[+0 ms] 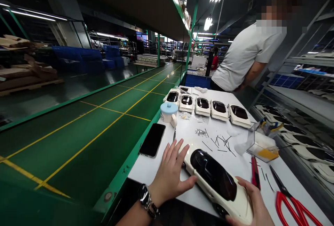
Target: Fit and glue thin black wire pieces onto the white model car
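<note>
I am gripping the white model car [216, 175] by its near end with my right hand [257, 203], the fingers wrapping around the body there. The car is lying slantwise over the near edge of the bench [189, 130], though I am not able to tell whether its wheels are resting or lifted. My left hand [171, 170] is holding nothing; its fingers are spreading wide beside the far end, and I cannot tell whether the thumb is touching the side.

To be handling this well, I am wanting both hands low on the body, cupping the edges and sparing the glossy dark canopy [215, 174], which is probably marking easily. I am minding the watch [144, 194] and the bracelet [150, 208], since either could be scratching the pale finish. Red-handled scissors [287, 193] and a red cutter [255, 173] are lying near my right hand, so any turning is best going slowly, away from them. Five similar cars [202, 107] are standing in a row farther back, well apart.
</note>
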Available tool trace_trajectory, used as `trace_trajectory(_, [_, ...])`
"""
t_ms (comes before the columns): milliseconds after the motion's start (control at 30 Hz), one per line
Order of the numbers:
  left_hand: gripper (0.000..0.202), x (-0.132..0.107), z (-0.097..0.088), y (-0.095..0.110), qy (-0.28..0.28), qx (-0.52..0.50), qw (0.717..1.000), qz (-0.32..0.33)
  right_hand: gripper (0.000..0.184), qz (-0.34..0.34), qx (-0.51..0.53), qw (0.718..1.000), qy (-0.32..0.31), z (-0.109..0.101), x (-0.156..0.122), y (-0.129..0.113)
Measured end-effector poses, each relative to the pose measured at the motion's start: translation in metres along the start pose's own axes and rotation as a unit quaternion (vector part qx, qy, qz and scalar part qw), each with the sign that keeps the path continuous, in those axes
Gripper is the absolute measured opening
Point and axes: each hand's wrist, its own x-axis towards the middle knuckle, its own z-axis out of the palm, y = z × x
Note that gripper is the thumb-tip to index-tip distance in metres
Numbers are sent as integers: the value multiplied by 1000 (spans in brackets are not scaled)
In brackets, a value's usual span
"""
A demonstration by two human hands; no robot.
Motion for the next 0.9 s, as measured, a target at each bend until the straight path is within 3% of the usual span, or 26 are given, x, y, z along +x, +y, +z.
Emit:
trace_trajectory(133, [84,2,10,0,-92,-27,995,-20,86,-65,-58,995,-49,-10,7,0])
trace_trajectory(233, [78,5,15,2,-128,-41,990,-40,89,-111,-91,987,-67,-21,11,1])
trace_trajectory(367, [76,10,14,9,-138,-33,988,-57,86,-137,-113,980,-89,-26,21,-5])
trace_trajectory(500, [73,13,8,12,-159,-10,985,-66,77,-111,-82,987,-82,-26,33,-17])
trace_trajectory(733, [63,3,-14,-5,-165,-42,984,-47,64,-101,-47,992,-54,-26,44,-7])
trace_trajectory(800, [56,11,-18,-4,-142,-50,988,-39,60,-104,-54,993,-27,-19,40,-6])
trace_trajectory(900, [46,42,-13,3,-127,-42,990,-53,58,-105,-70,992,11,-6,32,-12])
